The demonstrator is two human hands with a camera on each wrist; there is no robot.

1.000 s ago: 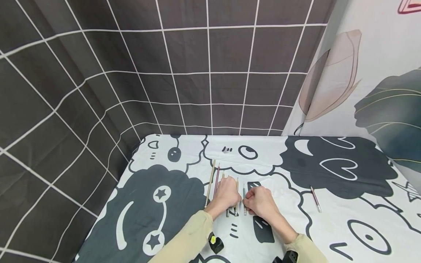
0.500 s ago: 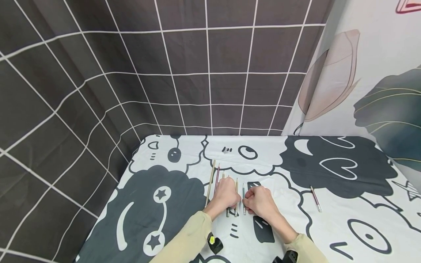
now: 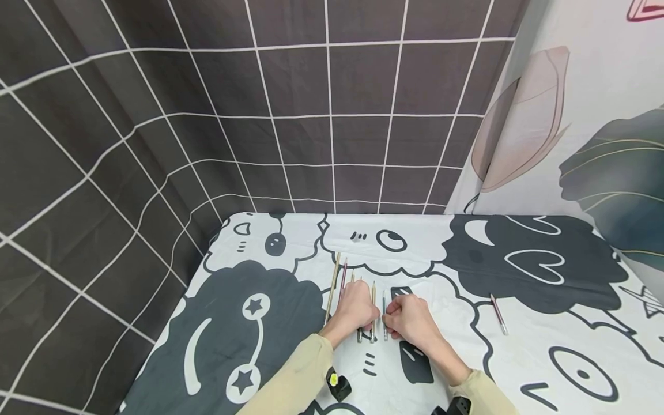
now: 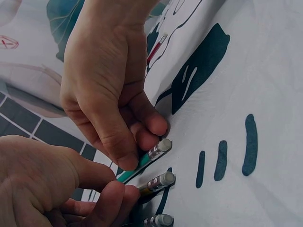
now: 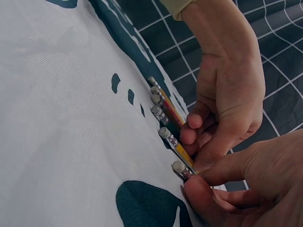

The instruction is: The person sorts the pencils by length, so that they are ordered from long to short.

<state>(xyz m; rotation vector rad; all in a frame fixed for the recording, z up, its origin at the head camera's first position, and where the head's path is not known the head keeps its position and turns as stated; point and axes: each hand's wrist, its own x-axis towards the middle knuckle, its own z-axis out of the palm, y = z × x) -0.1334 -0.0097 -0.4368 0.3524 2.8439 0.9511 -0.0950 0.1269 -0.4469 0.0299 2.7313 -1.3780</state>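
Note:
Near the middle of the table in the head view, my right hand [image 3: 413, 323] pinches a teal pencil [image 3: 385, 331] between thumb and fingers, close to its eraser end. Beside it, my left hand [image 3: 357, 305] curls over the pencil row, its thumb and fingers on a yellow pencil [image 5: 181, 151]. Both hands' fingertips nearly meet in the left wrist view, where the teal pencil [image 4: 144, 161] and its white eraser lie on the cloth. Left of these are a gold pencil [image 3: 332, 288] and a dark red pencil [image 3: 342, 279]. Another pencil [image 3: 359, 335] is mostly hidden under the left hand.
A single dark red pencil [image 3: 498, 314] lies apart on the right. A white cloth [image 3: 441, 288] with dark cartoon prints covers the table. Behind and to the left hangs a dark grid-patterned curtain [image 3: 363, 138]; a leaf-print curtain [image 3: 596, 86] hangs at the right.

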